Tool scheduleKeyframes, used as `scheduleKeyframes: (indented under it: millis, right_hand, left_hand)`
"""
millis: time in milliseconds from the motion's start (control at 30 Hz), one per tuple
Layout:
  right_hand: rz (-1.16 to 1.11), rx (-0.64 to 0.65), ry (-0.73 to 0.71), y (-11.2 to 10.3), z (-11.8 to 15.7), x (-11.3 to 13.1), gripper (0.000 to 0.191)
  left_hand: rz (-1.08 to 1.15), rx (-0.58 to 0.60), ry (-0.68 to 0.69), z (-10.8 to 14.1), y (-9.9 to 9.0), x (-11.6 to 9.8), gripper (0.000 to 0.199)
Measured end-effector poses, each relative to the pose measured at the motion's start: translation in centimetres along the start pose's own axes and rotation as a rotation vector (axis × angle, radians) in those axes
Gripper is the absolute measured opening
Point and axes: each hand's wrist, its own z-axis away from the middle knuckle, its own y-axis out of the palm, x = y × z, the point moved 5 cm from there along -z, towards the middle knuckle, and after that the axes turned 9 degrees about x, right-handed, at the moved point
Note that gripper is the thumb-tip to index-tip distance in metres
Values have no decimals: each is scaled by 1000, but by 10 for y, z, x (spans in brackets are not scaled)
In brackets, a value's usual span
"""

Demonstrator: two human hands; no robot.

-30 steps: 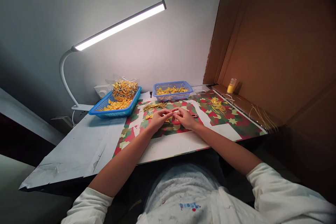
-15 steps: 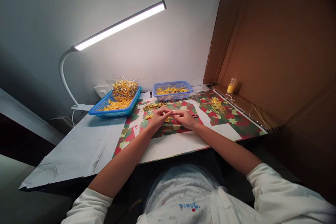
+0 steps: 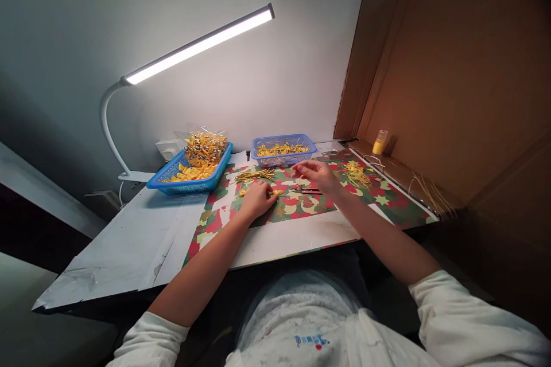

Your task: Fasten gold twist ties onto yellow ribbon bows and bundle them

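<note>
My left hand [image 3: 257, 202] rests low over the patterned mat, its fingers curled closed at a small yellow ribbon bow [image 3: 278, 192]. Part of another yellow piece [image 3: 242, 192] shows just left of that hand. Raised above the mat, my right hand [image 3: 317, 174] has thumb and fingertips together in a pinch. Whatever is between them is too small to make out. Below it lies a slim metal tool with dark handles [image 3: 307, 190], perhaps small scissors or tweezers. Behind my left hand is a bundle of gold twist ties [image 3: 255, 175].
A blue basket [image 3: 183, 186] at the left holds yellow bows and a clear bag. The purple-blue basket [image 3: 284, 159] at the back holds yellow bows with ties. Right are tied yellow pieces [image 3: 357, 174], a small yellow-filled jar [image 3: 379, 142] and a cardboard wall [image 3: 430, 80]. A lamp [image 3: 200, 46] hangs overhead.
My hands, together over the mat before, are now apart. The left moved down to the yellow bow; the right rose and went right, uncovering the metal tool.
</note>
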Motion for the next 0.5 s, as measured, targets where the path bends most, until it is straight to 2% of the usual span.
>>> scheduleKeyframes:
  millis: [100,200,333,400,500]
  right_hand:
    - [-28,-64,-91,-26,-2,45,36]
    - [23,-112,-251,-52,1,102,30]
    - [103,-155,-431,-71,13,170,25]
    - [174,-135,-422,-70,18,189,23]
    - [188,-85,-408,-65,20,200,23]
  left_hand:
    - [6,5,-16,0,1,0,17]
    - [19,-8,-54,-2,1,4,19]
    - [60,0,-50,-5,3,9,16]
    - [106,0,-51,-7,5,12,15]
    - [172,-16,-67,-9,6,16,13]
